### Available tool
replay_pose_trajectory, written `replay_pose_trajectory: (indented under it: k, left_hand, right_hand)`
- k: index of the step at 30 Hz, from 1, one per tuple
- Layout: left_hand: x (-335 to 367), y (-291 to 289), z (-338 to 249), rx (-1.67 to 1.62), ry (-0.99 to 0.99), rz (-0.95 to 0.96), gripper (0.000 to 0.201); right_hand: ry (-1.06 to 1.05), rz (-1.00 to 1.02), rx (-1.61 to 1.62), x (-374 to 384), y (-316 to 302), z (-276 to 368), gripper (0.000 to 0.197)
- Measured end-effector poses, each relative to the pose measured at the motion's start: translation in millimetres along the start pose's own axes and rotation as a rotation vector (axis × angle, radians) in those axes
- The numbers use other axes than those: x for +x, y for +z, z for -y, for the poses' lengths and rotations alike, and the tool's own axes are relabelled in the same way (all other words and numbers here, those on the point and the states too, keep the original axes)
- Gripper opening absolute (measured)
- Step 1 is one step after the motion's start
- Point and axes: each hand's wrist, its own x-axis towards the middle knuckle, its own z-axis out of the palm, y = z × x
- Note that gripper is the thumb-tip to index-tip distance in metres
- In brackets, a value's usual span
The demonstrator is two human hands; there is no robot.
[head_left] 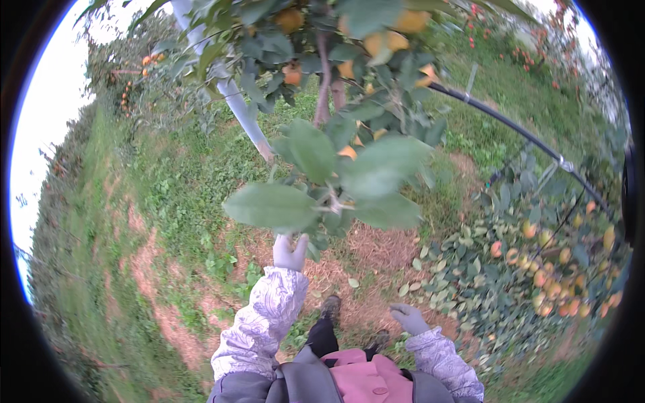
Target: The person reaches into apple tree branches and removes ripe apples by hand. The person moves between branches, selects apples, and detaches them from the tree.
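Observation:
My left hand (pixel 290 252), in a pale glove, is raised toward a leafy branch. Its thumb and fingers are apart below a large green leaf (pixel 271 206), which partly hides the fingertips; nothing shows in its grip. More broad leaves spread above it, blurred and close. Lower on the right, my right hand (pixel 409 318), gloved too, hangs loosely with its fingers stretched to the left and nothing seen in them. Yellow-orange apples (pixel 385 44) hang among the foliage at the top, well above both hands.
A pale post (pixel 236 111) leans at the upper left beside the thin trunk (pixel 323 80). From the tree, a black hose (pixel 510 125) curves rightward. Low at the right, a leafy branch is laden with several apples (pixel 552 290). Grass and straw (pixel 383 255) cover the ground.

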Motion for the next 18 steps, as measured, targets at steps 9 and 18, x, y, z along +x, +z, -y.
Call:
replay_pose_trajectory:
  k: [9,18]
  left_hand:
    - [117,9,-58,-1.037,-0.091,0.1,0.065]
    - [195,50,-89,-0.424,0.104,-0.105,0.014]
  right_hand:
    - [-0.146,-0.115,0.282,99,-27,242,0.051]
    - [-0.588,-0.152,-0.134,172,-22,420,0.082]
